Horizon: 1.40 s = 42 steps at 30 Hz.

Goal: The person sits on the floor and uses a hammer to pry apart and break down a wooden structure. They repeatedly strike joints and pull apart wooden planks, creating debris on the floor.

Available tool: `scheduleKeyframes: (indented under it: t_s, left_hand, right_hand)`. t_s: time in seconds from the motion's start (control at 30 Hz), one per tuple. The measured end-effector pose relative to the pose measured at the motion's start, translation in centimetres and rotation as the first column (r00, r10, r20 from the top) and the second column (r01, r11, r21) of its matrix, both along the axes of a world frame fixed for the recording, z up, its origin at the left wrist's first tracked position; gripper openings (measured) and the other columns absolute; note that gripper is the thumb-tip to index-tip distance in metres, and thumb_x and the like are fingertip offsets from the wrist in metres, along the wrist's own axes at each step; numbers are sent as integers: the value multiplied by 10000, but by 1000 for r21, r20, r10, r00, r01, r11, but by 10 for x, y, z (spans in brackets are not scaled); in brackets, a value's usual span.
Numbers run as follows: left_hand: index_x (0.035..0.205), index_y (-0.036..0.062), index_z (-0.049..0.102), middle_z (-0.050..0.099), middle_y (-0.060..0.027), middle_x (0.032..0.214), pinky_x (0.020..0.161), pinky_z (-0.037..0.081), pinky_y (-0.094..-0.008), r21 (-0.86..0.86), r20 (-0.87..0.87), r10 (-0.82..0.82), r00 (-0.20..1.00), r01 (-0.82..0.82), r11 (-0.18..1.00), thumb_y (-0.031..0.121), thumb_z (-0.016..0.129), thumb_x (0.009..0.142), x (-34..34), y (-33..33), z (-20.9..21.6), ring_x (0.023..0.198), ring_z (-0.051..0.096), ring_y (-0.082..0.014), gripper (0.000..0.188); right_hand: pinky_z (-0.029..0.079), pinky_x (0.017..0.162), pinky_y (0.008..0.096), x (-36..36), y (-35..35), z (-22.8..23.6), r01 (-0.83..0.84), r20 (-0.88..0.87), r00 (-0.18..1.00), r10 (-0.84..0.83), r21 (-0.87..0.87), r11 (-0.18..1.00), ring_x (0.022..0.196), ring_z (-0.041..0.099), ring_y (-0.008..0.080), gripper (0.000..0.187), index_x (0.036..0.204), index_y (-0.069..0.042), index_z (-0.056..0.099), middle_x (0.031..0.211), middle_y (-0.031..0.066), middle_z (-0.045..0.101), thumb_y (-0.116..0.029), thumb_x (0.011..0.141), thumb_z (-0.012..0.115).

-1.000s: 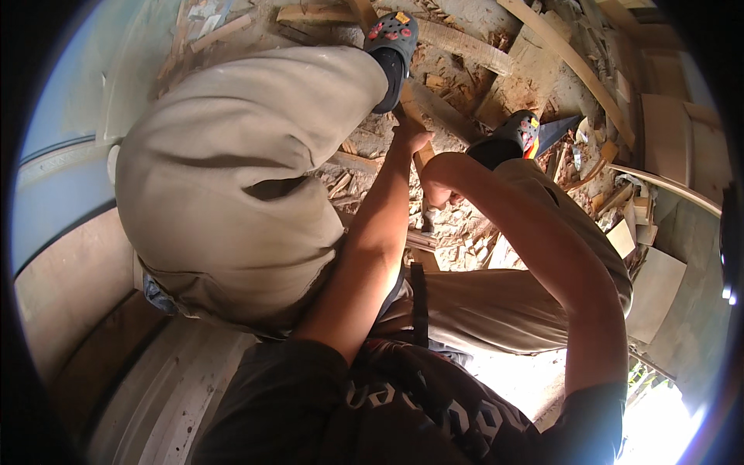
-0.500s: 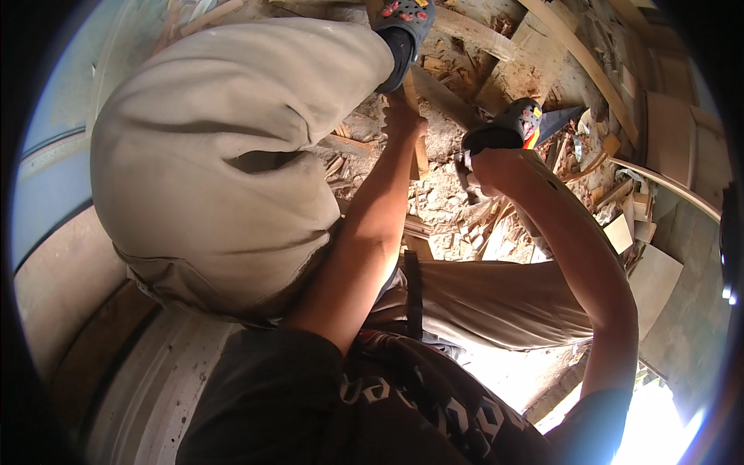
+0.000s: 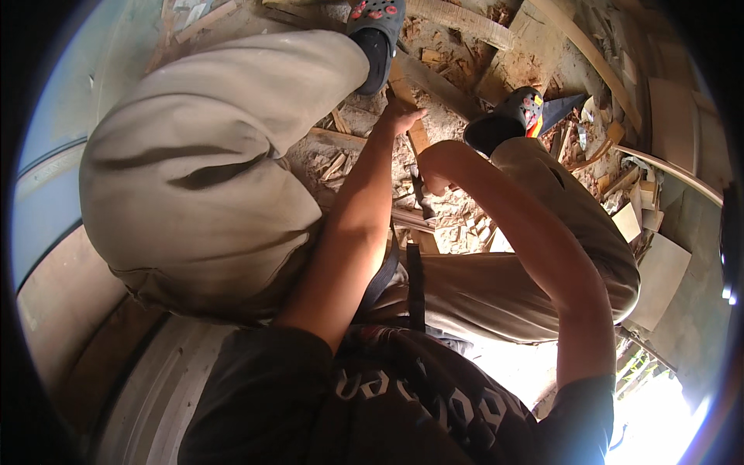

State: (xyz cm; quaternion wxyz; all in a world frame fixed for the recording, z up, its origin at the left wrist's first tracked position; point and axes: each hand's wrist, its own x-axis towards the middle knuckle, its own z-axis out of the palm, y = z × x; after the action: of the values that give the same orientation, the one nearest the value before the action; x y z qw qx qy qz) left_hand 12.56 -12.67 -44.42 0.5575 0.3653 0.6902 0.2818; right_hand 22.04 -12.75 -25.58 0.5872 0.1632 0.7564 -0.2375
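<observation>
My left hand [image 3: 402,118] is closed on a narrow wooden strip [image 3: 419,139], its thumb lying across the wood below the grey clog [image 3: 376,17]. The strip runs from beside that clog down toward my right hand. My right hand [image 3: 440,167] is closed round a dark hand tool [image 3: 423,200], whose handle the hand hides. Its dark metal end points down beside the strip's lower end. Whether it is a hammer or a hatchet I cannot tell.
Wood scraps and chips [image 3: 477,225] litter the ground between my legs. A second grey clog [image 3: 521,108] stands to the right. Long boards [image 3: 457,22] lie at the far side, a curved wooden strip [image 3: 674,184] and flat panels [image 3: 659,279] to the right.
My right hand has swung left with the dark tool, from near the right clog to beside the wooden strip. My left hand has shifted slightly left, still on the strip. My left leg has moved left.
</observation>
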Motion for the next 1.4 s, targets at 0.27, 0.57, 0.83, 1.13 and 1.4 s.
scheduleKeyframes:
  t_s: [0.27, 0.57, 0.83, 1.13, 1.4]
  left_hand:
    - [1427, -20, -151, 239, -415, 1408, 1077, 371, -439, -9, -58, 110, 992, -111, 994, 413, 812, 709, 13, 3, -34, 1292, 384, -474, 1277]
    - [1406, -5, -260, 273, -418, 1371, 1037, 415, -453, -124, -112, 147, 983, -160, 979, 424, 805, 721, 17, 5, -22, 1235, 447, -476, 1338]
    - [1416, 5, -248, 305, -418, 1339, 1001, 444, -469, -65, -193, 146, 970, -161, 985, 418, 819, 704, 21, 7, -48, 1171, 499, -480, 1347]
    - [1423, 14, -233, 357, -400, 1303, 999, 446, -468, -133, -185, 168, 968, -194, 972, 444, 819, 693, 21, 7, -26, 1147, 516, -471, 1351]
    - [1421, -1, -202, 352, -406, 1327, 1008, 441, -457, 11, -14, 70, 997, -70, 998, 470, 800, 703, 9, -3, -33, 1165, 507, -474, 1319]
  right_hand:
    - [520, 784, 393, -30, 3, 0, -276, 202, 944, 259, 59, 959, 898, 667, 261, 297, 982, -55, 725, 979, 106, 704, -147, 700, 749]
    - [513, 752, 352, -46, 23, -4, -277, 388, 871, 301, -119, 954, 824, 638, 208, 313, 1030, -52, 702, 963, 82, 689, -225, 776, 761]
    - [523, 725, 339, -52, 29, -5, -203, 444, 865, 236, -120, 972, 771, 638, 196, 330, 1046, -61, 697, 932, 64, 694, -228, 772, 775]
    - [510, 709, 323, -55, 34, -4, -133, 526, 837, 150, -70, 989, 730, 611, 173, 316, 1051, -91, 685, 892, 35, 671, -267, 799, 754]
    - [511, 677, 331, -58, 46, -24, -113, 549, 832, 76, 33, 993, 713, 600, 166, 271, 1000, -83, 699, 891, 38, 670, -274, 809, 727]
